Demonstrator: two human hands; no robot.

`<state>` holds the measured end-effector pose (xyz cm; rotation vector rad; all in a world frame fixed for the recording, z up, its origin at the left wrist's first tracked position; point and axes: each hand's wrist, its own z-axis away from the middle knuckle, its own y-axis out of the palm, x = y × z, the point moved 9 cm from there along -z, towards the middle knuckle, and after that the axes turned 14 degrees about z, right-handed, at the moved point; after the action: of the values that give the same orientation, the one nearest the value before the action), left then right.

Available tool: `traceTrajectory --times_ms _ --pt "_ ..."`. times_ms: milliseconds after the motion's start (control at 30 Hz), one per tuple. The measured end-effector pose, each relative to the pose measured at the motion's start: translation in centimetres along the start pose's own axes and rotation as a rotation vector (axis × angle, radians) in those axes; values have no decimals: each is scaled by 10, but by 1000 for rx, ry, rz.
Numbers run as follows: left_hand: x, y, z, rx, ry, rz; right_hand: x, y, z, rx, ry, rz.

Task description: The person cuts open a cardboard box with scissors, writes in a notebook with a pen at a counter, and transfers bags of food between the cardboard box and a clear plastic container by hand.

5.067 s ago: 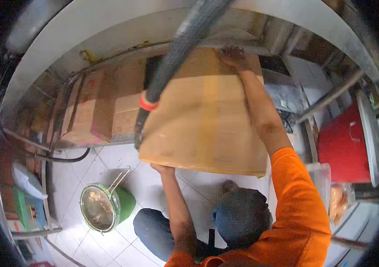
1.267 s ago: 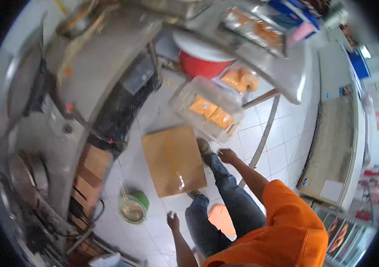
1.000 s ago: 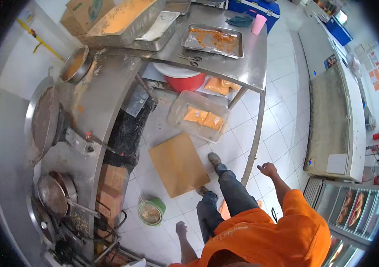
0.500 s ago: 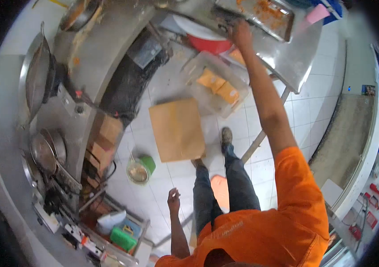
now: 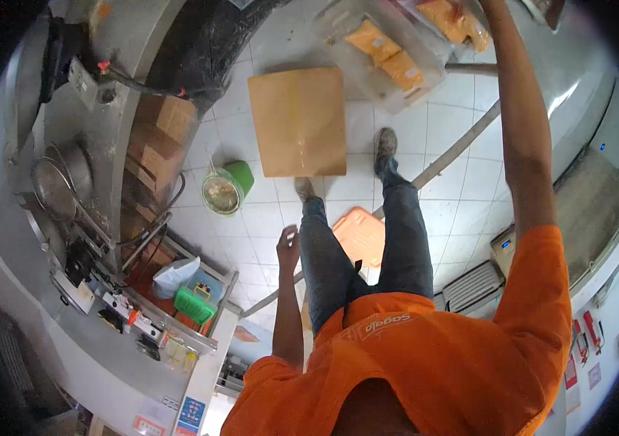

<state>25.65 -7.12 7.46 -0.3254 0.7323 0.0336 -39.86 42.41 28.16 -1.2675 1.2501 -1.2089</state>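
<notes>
Our left hand hangs in the air just beside our left leg, its fingers parted and loosely bent; we see nothing in its grasp. Our right arm stretches up and away from us, and its hand lies past the top edge of the view, so we cannot tell whether it is spread or closed, or what it touches.

The cardboard box sits on the tiled floor in front of us, out of our left hand's grasp, its taped top facing up. Our left shoe is right at the box's near edge, while our right shoe stands to its right, apart from it.

Left of the box is a green bucket. Between our legs, low down, shows an orange plastic thing. Beyond the box, to the right, a clear tub holds orange packets. Farther left, under the counter, a white bag lies beside a green basket; above them, pans rest on the counter.
</notes>
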Motion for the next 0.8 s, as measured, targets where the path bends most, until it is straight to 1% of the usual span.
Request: traceTrajectory --times_ms 33,67,100,167,200,233,267,300,367,433,467,500,533,567,600,633,700,767,800 --pt "-5 -4 -11 29 1 10 1 21 25 -10 -26 -53" --pt "-12 -7 -24 57 46 10 4 42 57 6 -39 -94" --pt "-15 -12 -38 86 90 10 13 73 97 71 -45 -142" --pt "-12 -24 -63 125 157 -70 43 145 204 283 -29 -255" --pt "-7 -31 -79 150 193 -111 63 178 271 313 -14 -479" --pt "13 -39 -98 179 121 -144 97 207 339 466 3 -418" --pt "34 -45 -117 205 49 -176 119 257 408 650 39 -360" --pt "43 -47 -133 220 95 -201 145 290 469 709 88 -306" --pt "59 -51 -158 260 173 -287 192 333 578 795 244 -399" --pt "68 -46 -183 336 249 -416 227 374 658 829 409 -376" --pt "81 -43 -195 361 269 -423 241 400 696 835 436 -425" --pt "91 -38 -204 392 291 -429 251 412 725 805 464 -354" --pt "106 -33 -213 434 236 -504 258 435 754 817 491 -348" --pt "117 -25 -222 462 342 -510 265 457 781 825 518 -345" --pt "130 -15 -229 508 360 -555 269 462 790 871 575 -358" --pt "138 -4 -235 549 383 -598 268 461 795 807 654 -376" --pt "151 21 -242 636 464 -640 264 473 802 616 680 -384" --pt "165 48 -248 704 554 -667 251 488 807 515 721 -354" --pt "173 59 -252 728 603 -677 247 490 804 442 683 -327"
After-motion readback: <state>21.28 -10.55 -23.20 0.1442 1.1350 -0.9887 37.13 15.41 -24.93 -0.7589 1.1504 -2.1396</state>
